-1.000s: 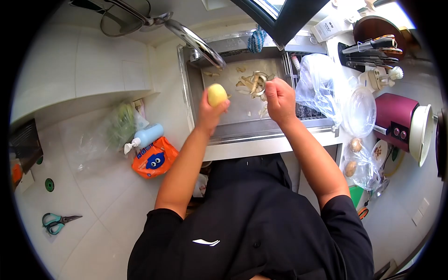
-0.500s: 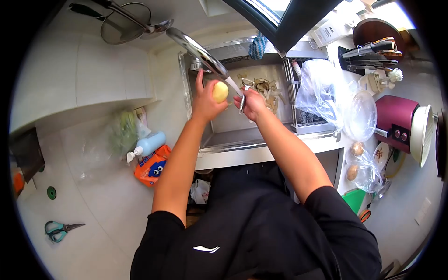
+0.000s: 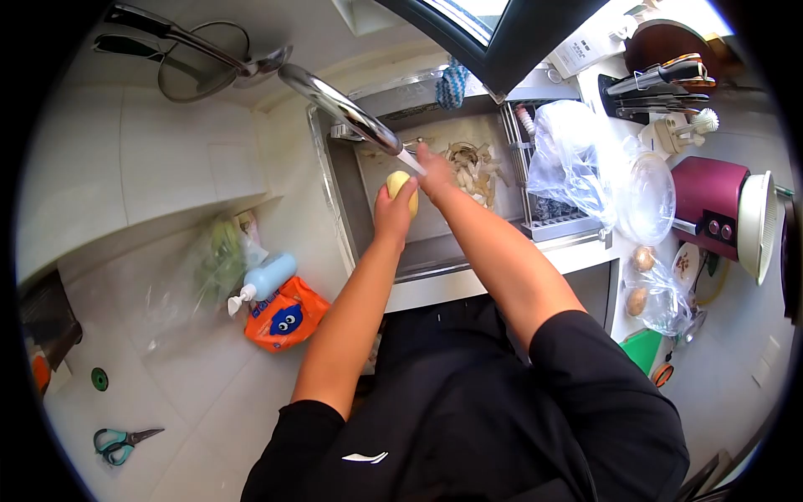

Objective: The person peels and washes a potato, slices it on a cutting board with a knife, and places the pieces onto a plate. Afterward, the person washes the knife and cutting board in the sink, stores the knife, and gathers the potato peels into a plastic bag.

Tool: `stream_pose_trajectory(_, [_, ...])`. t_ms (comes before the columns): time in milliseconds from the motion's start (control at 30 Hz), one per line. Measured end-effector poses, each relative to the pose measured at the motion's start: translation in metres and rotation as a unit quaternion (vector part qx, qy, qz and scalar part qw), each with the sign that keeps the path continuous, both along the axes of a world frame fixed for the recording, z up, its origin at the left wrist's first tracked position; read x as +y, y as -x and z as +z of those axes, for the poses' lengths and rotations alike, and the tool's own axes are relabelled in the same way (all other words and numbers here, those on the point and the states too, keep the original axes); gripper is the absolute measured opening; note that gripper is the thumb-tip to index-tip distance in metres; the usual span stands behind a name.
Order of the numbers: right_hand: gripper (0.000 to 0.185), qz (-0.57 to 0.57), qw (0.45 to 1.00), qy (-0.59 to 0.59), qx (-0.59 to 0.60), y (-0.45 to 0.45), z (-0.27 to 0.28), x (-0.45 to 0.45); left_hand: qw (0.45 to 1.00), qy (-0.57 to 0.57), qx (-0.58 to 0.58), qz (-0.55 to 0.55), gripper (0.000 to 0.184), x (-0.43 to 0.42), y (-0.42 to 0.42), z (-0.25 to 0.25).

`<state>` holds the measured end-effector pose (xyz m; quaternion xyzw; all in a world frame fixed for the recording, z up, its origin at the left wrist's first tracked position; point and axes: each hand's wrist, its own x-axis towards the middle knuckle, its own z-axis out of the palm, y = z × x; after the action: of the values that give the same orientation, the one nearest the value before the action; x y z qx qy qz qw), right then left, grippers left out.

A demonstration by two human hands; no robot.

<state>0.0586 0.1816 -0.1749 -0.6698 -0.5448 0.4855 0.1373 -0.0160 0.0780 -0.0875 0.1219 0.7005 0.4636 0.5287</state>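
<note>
My left hand [image 3: 393, 213] is wrapped around a peeled yellow potato [image 3: 401, 191] over the sink [image 3: 422, 251]. Close beside it, my right hand [image 3: 437, 173] is closed on a peeler [image 3: 415, 143], mostly hidden, with only a bit of metal showing past the fingers. Water runs from the chrome faucet [image 3: 343, 107] onto the right hand. Peelings [image 3: 475, 167] lie in a heap on the sink bottom, just beyond that hand.
Right of the sink stand a dish rack [image 3: 523, 180] with a plastic bag [image 3: 569, 155], a knife block [image 3: 615, 96] and a purple appliance [image 3: 711, 201]. Unpeeled potatoes [image 3: 642, 258] lie nearby. Left are a blue pump bottle [image 3: 272, 276], an orange packet [image 3: 288, 316] and scissors [image 3: 121, 443].
My left hand has moved right and down with the potato, closer to my right hand. My right hand has shifted slightly left and up to the water stream. The view has also shifted a little.
</note>
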Motion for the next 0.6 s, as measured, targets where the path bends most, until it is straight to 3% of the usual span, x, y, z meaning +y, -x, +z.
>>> stream_pose_trajectory(33, [0.059, 0.000, 1.000, -0.002, -0.003, -0.010, 0.007, -0.003, 1.000, -0.002, -0.003, 0.000, 0.051, 0.007, 0.000, -0.014])
stream_pose_trajectory(100, [0.049, -0.079, 0.984, 0.121, 0.104, -0.036, 0.022, -0.008, 0.982, -0.005, -0.146, 0.120, 0.054, 0.027, -0.009, -0.038])
stream_pose_trajectory(133, [0.049, -0.079, 0.985, 0.119, 0.100, -0.043, 0.028, -0.016, 0.971, 0.005, -0.199, 0.133, 0.065, 0.037, -0.014, -0.038])
stream_pose_trajectory(200, [0.036, -0.203, 0.970, 0.091, 0.101, -0.061, 0.039, -0.025, 0.968, 0.015, -0.218, 0.125, 0.070, 0.069, -0.029, -0.042])
stream_pose_trajectory(233, [0.036, -0.206, 0.970, 0.087, 0.092, -0.071, 0.047, -0.029, 0.965, 0.030, -0.234, 0.117, 0.075, 0.082, -0.040, -0.050])
stream_pose_trajectory(300, [0.030, -0.344, 0.891, 0.192, 0.228, -0.073, 0.056, -0.035, 0.957, 0.029, -0.253, 0.140, 0.073, 0.096, -0.048, -0.061])
stream_pose_trajectory(333, [0.029, -0.373, 0.876, 0.190, 0.240, -0.071, 0.059, -0.037, 0.957, 0.022, -0.245, 0.155, 0.071, 0.101, -0.051, -0.065])
stream_pose_trajectory(400, [0.028, -0.369, 0.872, 0.195, 0.254, -0.069, 0.064, -0.037, 0.957, 0.000, -0.201, 0.210, 0.058, 0.104, -0.059, -0.071])
stream_pose_trajectory(533, [0.031, -0.356, 0.864, 0.162, 0.316, -0.053, 0.058, -0.038, 0.951, -0.063, -0.180, 0.242, 0.053, 0.086, -0.043, -0.071])
stream_pose_trajectory(567, [0.031, -0.355, 0.863, 0.164, 0.319, -0.044, 0.052, -0.038, 0.938, -0.042, -0.174, 0.296, 0.047, 0.082, -0.041, -0.067])
stream_pose_trajectory(600, [0.032, -0.315, 0.903, 0.111, 0.270, -0.030, 0.050, -0.036, 0.922, -0.021, -0.166, 0.350, 0.042, 0.075, -0.039, -0.065])
